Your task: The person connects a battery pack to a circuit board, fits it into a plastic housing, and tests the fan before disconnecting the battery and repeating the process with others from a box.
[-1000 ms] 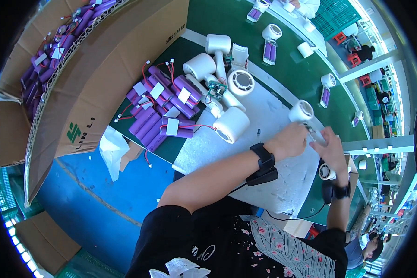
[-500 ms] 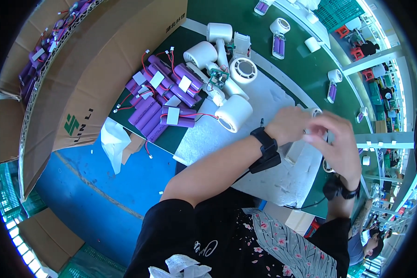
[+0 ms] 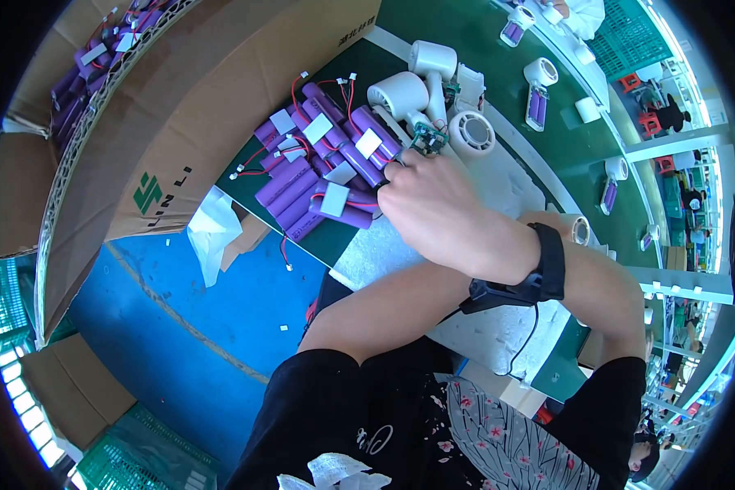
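Note:
My right hand [image 3: 433,204] reaches across to the left over my left forearm. Its fingers are curled closed at the right edge of a pile of purple battery packs [image 3: 288,189] with white pads and red and black wires. What the fingertips hold, if anything, is hidden behind the hand. Just beyond them lies a small green circuit board [image 3: 427,139] among white handheld-fan housings [image 3: 398,95]. My left hand [image 3: 549,220] is mostly covered by my right forearm; only a strip shows, near a white round fan head [image 3: 577,229]. Its fingers cannot be seen.
White foam sheet [image 3: 498,175] covers part of the green table. A tall cardboard box [image 3: 245,90] with more purple packs stands left. White fans with purple batteries [image 3: 537,106] lie farther back on the green surface. A black cable [image 3: 524,347] hangs from a wristband.
My right hand has swung from the right side across to the battery pile, passing over my left arm. My left hand is now largely covered. The whole view has shifted slightly.

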Motion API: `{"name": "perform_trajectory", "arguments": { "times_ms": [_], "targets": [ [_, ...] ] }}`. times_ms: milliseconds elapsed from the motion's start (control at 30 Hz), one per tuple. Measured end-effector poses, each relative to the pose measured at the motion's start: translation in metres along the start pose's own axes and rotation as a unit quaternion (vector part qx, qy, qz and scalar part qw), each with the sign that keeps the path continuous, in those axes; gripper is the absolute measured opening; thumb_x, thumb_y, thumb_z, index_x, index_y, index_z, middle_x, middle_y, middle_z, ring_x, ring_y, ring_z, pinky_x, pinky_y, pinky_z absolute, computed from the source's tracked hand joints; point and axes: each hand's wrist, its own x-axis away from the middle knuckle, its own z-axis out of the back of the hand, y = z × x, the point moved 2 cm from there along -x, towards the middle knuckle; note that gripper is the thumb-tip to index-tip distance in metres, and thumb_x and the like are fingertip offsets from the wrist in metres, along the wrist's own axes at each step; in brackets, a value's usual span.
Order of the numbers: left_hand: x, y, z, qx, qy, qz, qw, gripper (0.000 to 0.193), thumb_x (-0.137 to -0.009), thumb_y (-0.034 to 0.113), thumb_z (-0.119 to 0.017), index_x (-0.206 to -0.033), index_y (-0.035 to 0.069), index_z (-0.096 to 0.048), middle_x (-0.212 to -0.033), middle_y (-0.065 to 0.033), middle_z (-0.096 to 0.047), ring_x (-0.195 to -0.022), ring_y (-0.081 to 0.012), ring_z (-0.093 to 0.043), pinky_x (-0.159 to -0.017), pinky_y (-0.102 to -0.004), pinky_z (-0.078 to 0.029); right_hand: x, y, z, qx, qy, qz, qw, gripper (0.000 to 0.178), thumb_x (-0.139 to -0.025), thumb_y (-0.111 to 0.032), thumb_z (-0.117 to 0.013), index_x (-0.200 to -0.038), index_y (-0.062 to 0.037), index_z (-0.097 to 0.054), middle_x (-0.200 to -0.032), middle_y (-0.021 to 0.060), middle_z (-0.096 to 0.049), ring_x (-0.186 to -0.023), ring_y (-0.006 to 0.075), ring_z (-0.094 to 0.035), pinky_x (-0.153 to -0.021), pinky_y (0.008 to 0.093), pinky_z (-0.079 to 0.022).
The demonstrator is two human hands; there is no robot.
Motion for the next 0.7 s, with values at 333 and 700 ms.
{"name": "perform_trajectory", "arguments": {
  "times_ms": [333,700],
  "targets": [
    [0.024,-0.007,0.038,0.106,-0.007,-0.051,0.993,0.016,-0.085,0.021,-0.064,-0.085,0.005,-0.062,-0.077,-0.0077,-0.065,-0.078,-0.0288,-0.064,-0.071,-0.039,-0.051,0.07,0.036,0.053,-0.453,0.225,0.013,0.863,0.009,-0.08,-0.01,-0.071,-0.079,-0.0016,-0.068,-0.08,0.0104,-0.066,-0.065,0.0195,-0.061,-0.06,0.031,-0.045],
    [-0.014,0.005,0.014,-0.156,-0.089,-0.03,0.983,0.016,-0.075,0.021,-0.072,-0.079,0.007,-0.063,-0.078,-0.0108,-0.066,-0.075,-0.035,-0.064,-0.065,-0.0429,-0.049,0.279,0.1,-0.041,-0.647,0.494,-0.124,0.567,0.031,-0.083,-0.029,-0.075,-0.079,-0.0054,-0.056,-0.086,0.007,-0.054,-0.074,0.0234,-0.059,-0.065,0.0349,-0.047]
  ]
}}
